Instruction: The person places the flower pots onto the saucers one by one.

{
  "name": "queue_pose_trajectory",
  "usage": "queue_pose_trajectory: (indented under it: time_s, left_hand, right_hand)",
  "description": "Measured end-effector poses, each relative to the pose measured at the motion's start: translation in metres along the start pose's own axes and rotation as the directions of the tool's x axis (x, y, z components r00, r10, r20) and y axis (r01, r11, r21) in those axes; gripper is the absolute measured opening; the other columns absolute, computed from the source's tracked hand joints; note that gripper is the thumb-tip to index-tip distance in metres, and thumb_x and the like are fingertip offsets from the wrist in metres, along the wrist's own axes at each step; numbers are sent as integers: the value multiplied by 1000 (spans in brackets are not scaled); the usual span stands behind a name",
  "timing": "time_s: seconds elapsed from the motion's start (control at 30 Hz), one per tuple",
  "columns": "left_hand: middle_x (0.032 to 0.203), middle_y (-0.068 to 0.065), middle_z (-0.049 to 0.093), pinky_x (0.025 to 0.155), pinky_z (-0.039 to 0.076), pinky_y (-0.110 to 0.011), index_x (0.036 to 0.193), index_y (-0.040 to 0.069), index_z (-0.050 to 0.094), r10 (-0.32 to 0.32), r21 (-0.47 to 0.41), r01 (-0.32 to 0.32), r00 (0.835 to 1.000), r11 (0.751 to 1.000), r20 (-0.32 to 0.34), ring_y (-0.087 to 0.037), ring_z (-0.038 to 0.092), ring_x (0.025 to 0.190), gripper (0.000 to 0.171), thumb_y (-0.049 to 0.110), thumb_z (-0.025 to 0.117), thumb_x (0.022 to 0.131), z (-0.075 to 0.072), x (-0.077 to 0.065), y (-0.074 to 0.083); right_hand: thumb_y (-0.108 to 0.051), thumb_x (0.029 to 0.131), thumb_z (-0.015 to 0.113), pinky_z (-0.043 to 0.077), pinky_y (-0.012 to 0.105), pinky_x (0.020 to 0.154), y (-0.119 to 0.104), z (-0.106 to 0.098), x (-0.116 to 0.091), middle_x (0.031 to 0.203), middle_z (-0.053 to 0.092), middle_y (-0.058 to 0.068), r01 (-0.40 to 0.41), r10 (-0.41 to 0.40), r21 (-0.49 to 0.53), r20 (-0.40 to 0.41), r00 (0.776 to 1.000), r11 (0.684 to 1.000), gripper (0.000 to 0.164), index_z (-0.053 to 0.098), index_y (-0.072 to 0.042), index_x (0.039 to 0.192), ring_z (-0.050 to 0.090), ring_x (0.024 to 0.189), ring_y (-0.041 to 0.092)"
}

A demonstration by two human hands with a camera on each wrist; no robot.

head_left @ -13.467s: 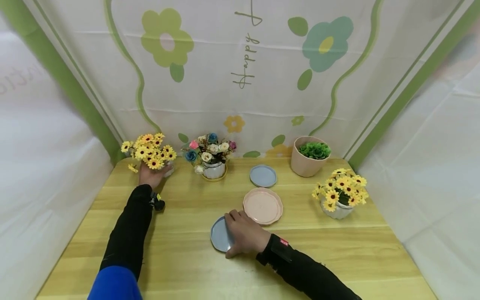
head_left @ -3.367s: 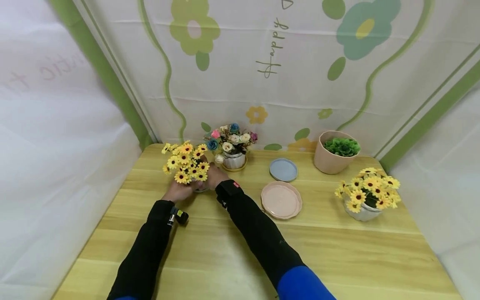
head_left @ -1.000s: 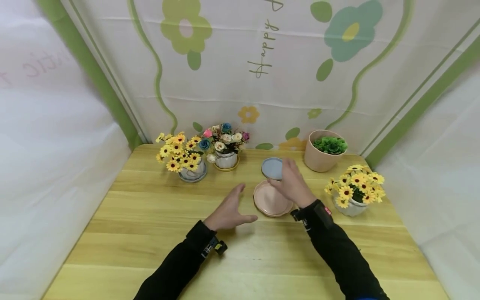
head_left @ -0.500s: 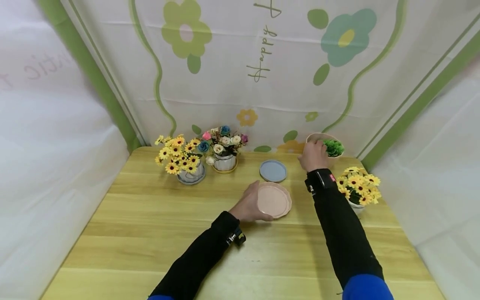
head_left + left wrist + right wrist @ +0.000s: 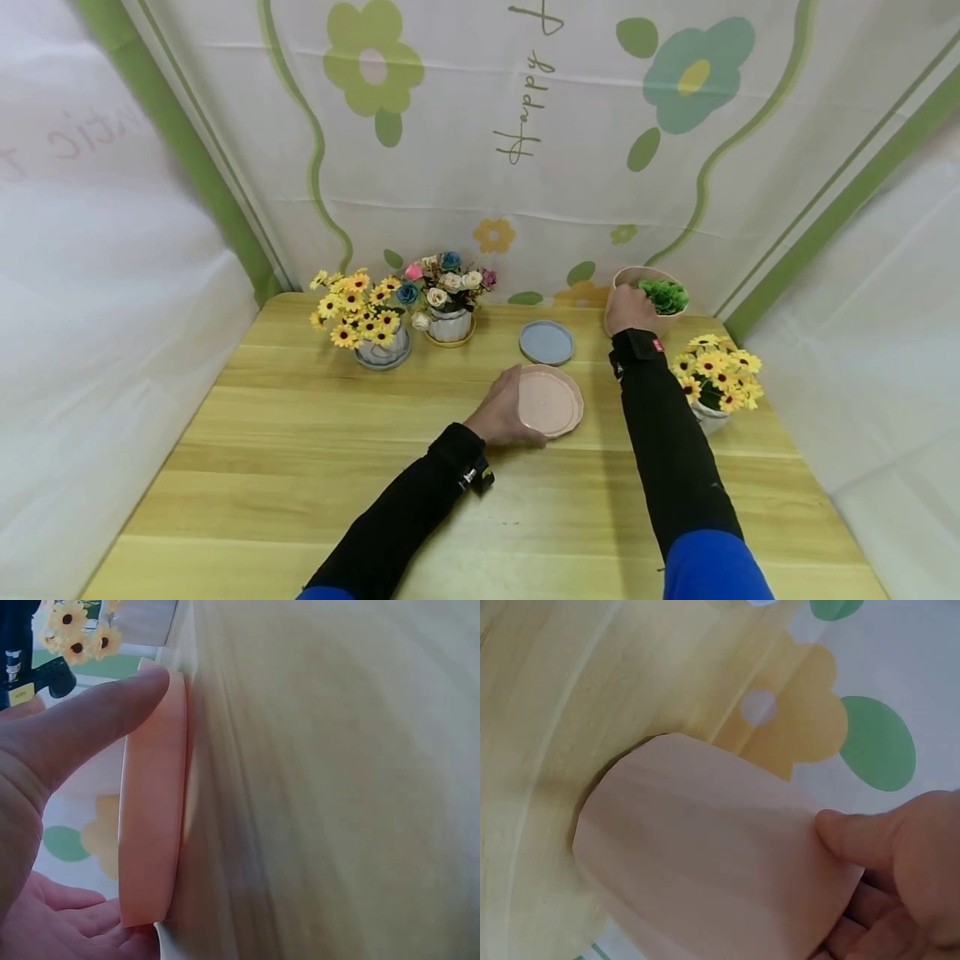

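Fingers (image 5: 97, 712) of the left hand (image 5: 504, 410) curl round the near left rim of the pink saucer (image 5: 551, 402), the thumb lying along its edge in the left wrist view, so the hand grips the saucer where it lies flat on the desk (image 5: 315, 467), just near of the blue saucer (image 5: 547, 342). Fingers (image 5: 870, 840) of the right hand (image 5: 628, 308) wrap the side of the pink pot (image 5: 624, 279) of green plant (image 5: 663, 294), thumb pressed to its wall; the pot stands at the far right of the desk against the flowered backdrop (image 5: 525, 125). Just near and right of that arm stands a white pot of yellow daisies (image 5: 716, 371). At the far left, another pot of yellow daisies (image 5: 358, 312) sits on a blue saucer, touching a white pot of mixed roses (image 5: 448, 287) on a yellow saucer. Both arms wear black sleeves.
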State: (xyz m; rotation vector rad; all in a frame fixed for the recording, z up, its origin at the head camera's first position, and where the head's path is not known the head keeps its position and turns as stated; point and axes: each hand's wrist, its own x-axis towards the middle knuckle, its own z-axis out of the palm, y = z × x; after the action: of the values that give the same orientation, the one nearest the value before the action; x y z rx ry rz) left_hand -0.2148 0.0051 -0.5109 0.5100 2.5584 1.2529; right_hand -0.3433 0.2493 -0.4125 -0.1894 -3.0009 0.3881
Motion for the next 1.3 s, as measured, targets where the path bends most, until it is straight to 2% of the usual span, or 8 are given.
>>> queue_pose_trajectory:
  time_s: [0.17, 0.43, 0.67, 0.87, 1.1, 1.3]
  left_hand:
    - [172, -21, 26, 130, 37, -49, 168, -1, 13, 9, 3, -9, 1000, 1000, -7, -36, 30, 159, 136, 30, 101, 69, -2, -1, 1]
    - [172, -23, 26, 130, 35, -51, 167, -3, 13, 25, -8, -26, 1000, 1000, -10, -38, 31, 158, 136, 30, 101, 69, -6, -7, -5]
    - [170, -23, 28, 131, 34, -51, 167, -2, 17, 55, -5, -55, 998, 998, -16, -38, 31, 158, 135, 28, 102, 67, -15, -15, -14]
    - [167, -23, 33, 129, 34, -56, 166, -1, 22, 79, -33, -80, 997, 996, -27, -39, 33, 155, 131, 24, 103, 66, -27, -28, -21]
    - [168, -26, 31, 129, 33, -59, 166, -3, 20, 38, -56, -40, 999, 998, -28, -42, 33, 155, 133, 25, 103, 66, -44, -51, -33]
    - [165, -24, 36, 128, 35, -60, 166, -1, 24, 25, -72, -28, 998, 997, -53, -40, 39, 151, 132, 24, 104, 64, -57, -72, -45]
  right_hand:
    - [-11, 115, 40, 54, 61, 80, 3, 3, 1, 109, 65, 35, -38, 39, 44, -11, 999, 998, 32, 64, 10, 116, 64, 98, 52]
    - [-19, 116, 41, 52, 54, 70, 3, 6, 6, 101, 67, 34, -59, 63, 63, -49, 997, 996, 39, 67, 9, 109, 66, 90, 50]
    - [-21, 116, 41, 54, 56, 72, 4, 5, 7, 101, 67, 35, -49, 52, 69, -48, 998, 996, 42, 67, 11, 110, 66, 90, 50]
    - [-21, 116, 40, 52, 56, 74, 2, 5, 5, 103, 67, 34, -55, 57, 66, -41, 998, 996, 41, 66, 10, 111, 65, 93, 50]
    - [-17, 116, 39, 54, 57, 76, 3, 4, 5, 106, 66, 35, -57, 58, 71, -17, 998, 996, 38, 65, 11, 112, 65, 95, 52]
    - [-19, 116, 38, 55, 61, 82, 3, 3, 6, 109, 66, 36, -64, 64, 61, 2, 998, 996, 40, 64, 11, 114, 65, 97, 52]
